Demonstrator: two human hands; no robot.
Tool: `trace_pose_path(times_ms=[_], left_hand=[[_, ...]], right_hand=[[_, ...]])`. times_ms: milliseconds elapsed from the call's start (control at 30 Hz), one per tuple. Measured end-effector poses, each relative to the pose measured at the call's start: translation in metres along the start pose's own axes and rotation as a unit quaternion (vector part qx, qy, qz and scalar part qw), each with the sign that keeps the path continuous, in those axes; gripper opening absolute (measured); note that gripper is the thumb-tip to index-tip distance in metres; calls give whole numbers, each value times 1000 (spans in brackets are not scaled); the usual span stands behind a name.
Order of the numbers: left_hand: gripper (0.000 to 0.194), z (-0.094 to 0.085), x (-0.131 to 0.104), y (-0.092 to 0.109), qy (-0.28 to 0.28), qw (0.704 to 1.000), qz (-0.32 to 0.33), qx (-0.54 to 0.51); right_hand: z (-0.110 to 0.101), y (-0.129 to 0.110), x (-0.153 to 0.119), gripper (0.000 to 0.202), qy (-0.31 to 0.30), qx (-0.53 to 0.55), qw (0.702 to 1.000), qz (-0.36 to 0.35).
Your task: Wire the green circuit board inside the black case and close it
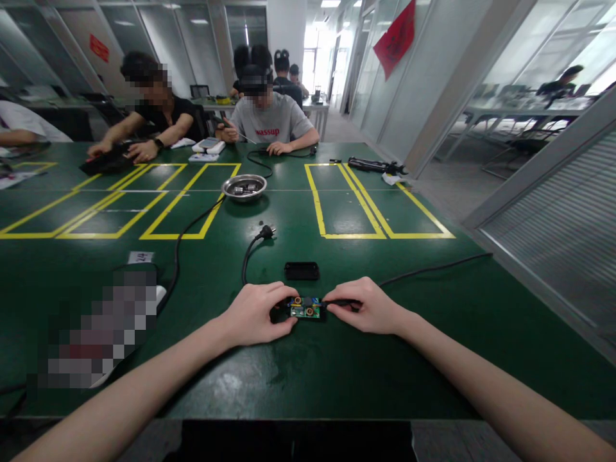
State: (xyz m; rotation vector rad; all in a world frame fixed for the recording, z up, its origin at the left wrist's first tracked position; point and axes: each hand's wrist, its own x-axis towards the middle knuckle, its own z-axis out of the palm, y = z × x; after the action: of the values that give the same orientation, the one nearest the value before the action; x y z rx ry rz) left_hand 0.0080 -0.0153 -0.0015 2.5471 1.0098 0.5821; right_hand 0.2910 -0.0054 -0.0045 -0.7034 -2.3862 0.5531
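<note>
A small green circuit board [305,308] with copper coils lies in a black casing on the green table. My left hand [262,312] grips the left end of this board, thumb below and fingers above. At its right end, my right hand [363,306] pinches a black cable [344,301] where it meets the board. Just behind the board rests a black cover [301,271], its hollow side up. A black plug [266,233] on a cord stands farther back, and the cord runs down behind my left hand.
A metal bowl [244,187] holding small metal parts sits farther back. Yellow tape [353,236] marks rectangles on the green table [231,385]. A blurred-out white-edged object [161,296] lies at left. Across the table, people work; a dark tool [373,165] lies at far right.
</note>
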Motion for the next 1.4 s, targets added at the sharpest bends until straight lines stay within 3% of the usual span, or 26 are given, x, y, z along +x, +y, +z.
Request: trace_pose_path(times_ms=[133,433,767,967,1167,1400], left_hand=[[28,-1,0,-1,5,1000,3,22],[17,-8,2,-7,50,998,15,45],[16,-9,4,-8,17,998,-51,-44],[14,-12,7,-8,20,999,-13,-29],[14,-12,5,-14,0,996,-31,-81],[15,-15,6,-18,-30,998,3,-63]], right_hand=[[1,1,-1,17,-11,-32,999,4],[6,3,3,13,31,-83,996,-16],[8,2,4,7,9,-108,994,-3],[3,0,5,2,-36,-104,994,10],[3,7,3,16,-54,-117,991,-16],[5,8,2,26,-41,-138,989,-29]])
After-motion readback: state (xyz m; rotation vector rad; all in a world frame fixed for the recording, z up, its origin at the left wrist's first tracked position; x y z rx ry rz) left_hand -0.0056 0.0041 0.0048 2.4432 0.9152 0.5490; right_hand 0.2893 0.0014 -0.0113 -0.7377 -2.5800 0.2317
